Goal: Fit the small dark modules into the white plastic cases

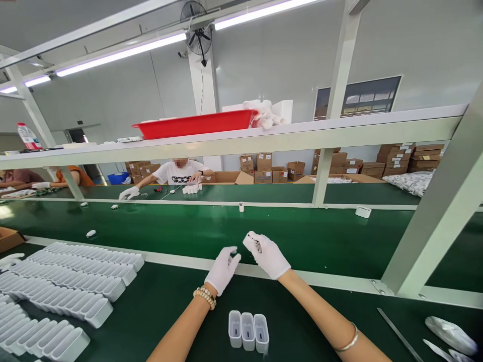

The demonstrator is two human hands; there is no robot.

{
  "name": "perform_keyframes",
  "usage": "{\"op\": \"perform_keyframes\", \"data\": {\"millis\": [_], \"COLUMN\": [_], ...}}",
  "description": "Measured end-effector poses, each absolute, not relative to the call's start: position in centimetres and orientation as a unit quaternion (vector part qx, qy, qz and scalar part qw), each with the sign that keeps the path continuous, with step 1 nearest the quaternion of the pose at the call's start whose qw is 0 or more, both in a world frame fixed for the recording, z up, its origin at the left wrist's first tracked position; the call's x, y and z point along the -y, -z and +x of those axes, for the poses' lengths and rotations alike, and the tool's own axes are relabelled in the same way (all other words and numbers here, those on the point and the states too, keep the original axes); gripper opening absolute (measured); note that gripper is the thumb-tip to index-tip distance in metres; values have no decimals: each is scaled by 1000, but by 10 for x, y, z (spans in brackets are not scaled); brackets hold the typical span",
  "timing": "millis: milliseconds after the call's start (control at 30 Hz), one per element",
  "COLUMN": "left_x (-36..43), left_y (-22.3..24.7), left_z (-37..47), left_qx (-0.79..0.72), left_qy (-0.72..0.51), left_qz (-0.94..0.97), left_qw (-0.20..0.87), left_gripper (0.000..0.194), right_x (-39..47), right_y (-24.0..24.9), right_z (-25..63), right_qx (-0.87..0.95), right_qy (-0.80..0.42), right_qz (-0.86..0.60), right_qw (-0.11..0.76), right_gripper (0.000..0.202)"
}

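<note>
My left hand (222,270), in a white glove, is raised over the rail at the front edge of the green belt, fingers apart and holding nothing. To its right, my right hand (268,255), also gloved, pinches a small white piece (249,240) above the belt. The fingers partly cover that piece. Below and between my forearms, three white open cups (248,332) stand side by side on the dark green table. Rows of similar white cups (75,281) fill the table's left side.
A slanted post (433,201) rises at right. A metal strip (399,334) and plastic bag (451,334) lie near right. Small white pieces (91,234) sit on the belt (169,226). Overhead, a shelf (302,136) bears a red tray (196,124). A person (181,172) works across.
</note>
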State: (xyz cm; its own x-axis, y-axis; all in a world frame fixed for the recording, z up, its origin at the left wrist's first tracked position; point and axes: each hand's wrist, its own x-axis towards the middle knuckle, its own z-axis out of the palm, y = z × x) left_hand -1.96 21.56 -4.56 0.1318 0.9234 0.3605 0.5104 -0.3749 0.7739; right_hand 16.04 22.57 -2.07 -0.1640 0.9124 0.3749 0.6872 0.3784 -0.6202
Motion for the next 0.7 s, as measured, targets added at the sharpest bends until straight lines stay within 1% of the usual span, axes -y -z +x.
{"op": "perform_keyframes", "data": {"millis": [100,200,333,500,633,700], "left_x": [-220,-222,-223,-221,-221,-221], "left_y": [65,71,73,72,70,69], "left_z": [-22,-23,-22,-21,-20,-19], "left_qx": [-517,-523,-536,-543,-546,-548], "left_qy": [-407,-389,-370,-349,-327,-312], "left_qz": [711,714,715,722,734,741], "left_qw": [250,255,256,250,239,233], "left_gripper": [35,35,35,32,28,26], "right_x": [-238,-247,-252,-254,-251,-246], "right_y": [40,55,69,70,65,65], "right_z": [178,190,193,197,193,186], "right_qx": [742,732,718,705,711,738], "right_qy": [-139,-119,-84,-23,15,10], "right_qz": [-576,-611,-646,-665,-652,-626], "right_qw": [313,276,244,246,262,252], "right_gripper": [25,21,23,17,24,21]}}
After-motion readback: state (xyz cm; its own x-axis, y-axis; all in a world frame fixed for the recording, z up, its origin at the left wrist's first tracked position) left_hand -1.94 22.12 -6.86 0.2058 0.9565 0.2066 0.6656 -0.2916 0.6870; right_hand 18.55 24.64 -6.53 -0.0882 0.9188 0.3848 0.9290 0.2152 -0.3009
